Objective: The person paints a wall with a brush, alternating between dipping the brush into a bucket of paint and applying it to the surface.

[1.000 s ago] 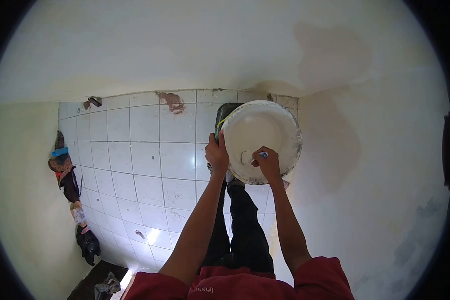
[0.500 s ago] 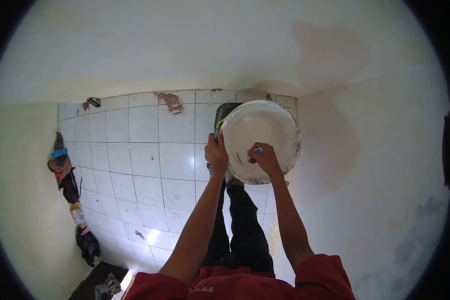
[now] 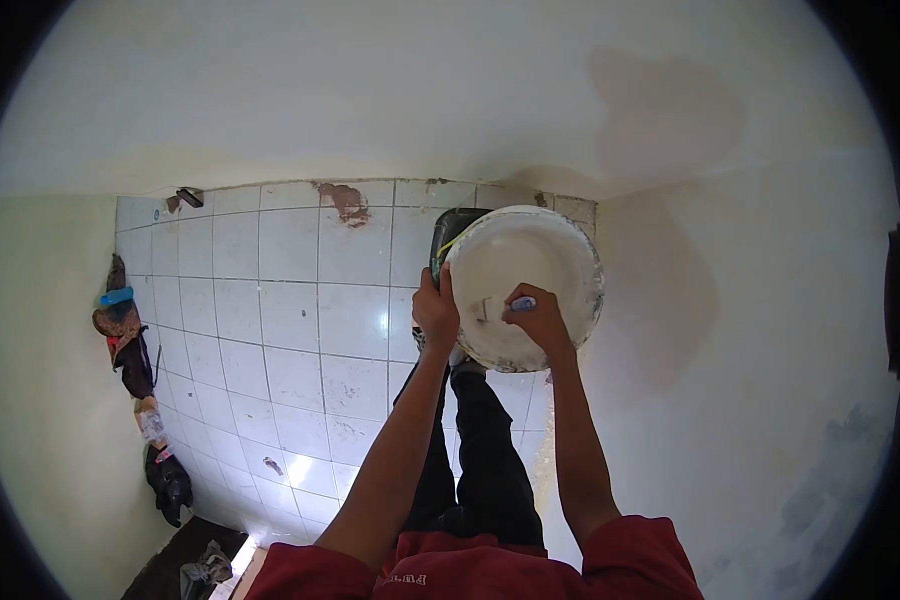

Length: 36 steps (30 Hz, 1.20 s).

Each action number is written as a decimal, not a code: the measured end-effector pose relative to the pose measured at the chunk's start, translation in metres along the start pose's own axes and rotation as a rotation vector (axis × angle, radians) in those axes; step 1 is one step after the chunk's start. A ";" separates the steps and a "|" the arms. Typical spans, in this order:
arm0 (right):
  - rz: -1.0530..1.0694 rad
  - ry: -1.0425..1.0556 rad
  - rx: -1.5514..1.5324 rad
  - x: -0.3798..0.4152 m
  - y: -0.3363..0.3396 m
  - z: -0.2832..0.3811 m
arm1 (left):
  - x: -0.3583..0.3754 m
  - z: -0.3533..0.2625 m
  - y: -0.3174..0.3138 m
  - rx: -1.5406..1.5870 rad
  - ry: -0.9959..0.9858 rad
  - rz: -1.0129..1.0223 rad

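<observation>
A large round white bucket point(image 3: 582, 240) stands in front of my feet, its rim smeared and its inside coated with a cream-coloured paint. My left hand point(image 3: 436, 310) is closed on the bucket's left edge, with the thumb along the rim. Inside the bucket, my right hand point(image 3: 538, 318) grips a paintbrush by its blue-and-white handle point(image 3: 523, 303). The brush's pale flat head points left, low over the cream-coloured paint. A black tray-like thing point(image 3: 454, 222) with a yellow strip beside it shows behind the bucket's left side, partly hidden by it.
White tiles point(image 3: 355, 310) cover the floor, with a brown stain point(image 3: 344, 203) near the back wall. Along the left wall lie bags and cloths point(image 3: 135, 350) and a black bag point(image 3: 170, 485). The right wall point(image 3: 760, 330) rises close beside the bucket and carries damp-looking patches.
My right hand has shifted slightly right inside the bucket, and more of the brush's head and handle shows. The left hand keeps its place on the bucket's edge.
</observation>
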State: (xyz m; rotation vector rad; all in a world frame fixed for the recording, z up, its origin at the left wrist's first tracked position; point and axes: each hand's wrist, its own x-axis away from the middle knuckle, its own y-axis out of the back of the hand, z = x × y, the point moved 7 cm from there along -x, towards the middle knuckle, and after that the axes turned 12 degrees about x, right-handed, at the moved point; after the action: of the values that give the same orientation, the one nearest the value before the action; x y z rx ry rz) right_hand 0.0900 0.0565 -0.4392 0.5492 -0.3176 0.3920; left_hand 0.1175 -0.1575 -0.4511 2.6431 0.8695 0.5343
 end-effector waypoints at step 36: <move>-0.308 -0.349 -0.453 0.028 -0.010 -0.032 | 0.001 -0.002 0.000 0.010 -0.014 -0.001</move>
State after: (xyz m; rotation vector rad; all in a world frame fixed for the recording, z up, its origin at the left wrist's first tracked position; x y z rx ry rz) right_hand 0.1252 0.0742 -0.4581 0.2105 -0.6296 -0.0814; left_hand 0.1176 -0.1568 -0.4492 2.6520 0.8721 0.5117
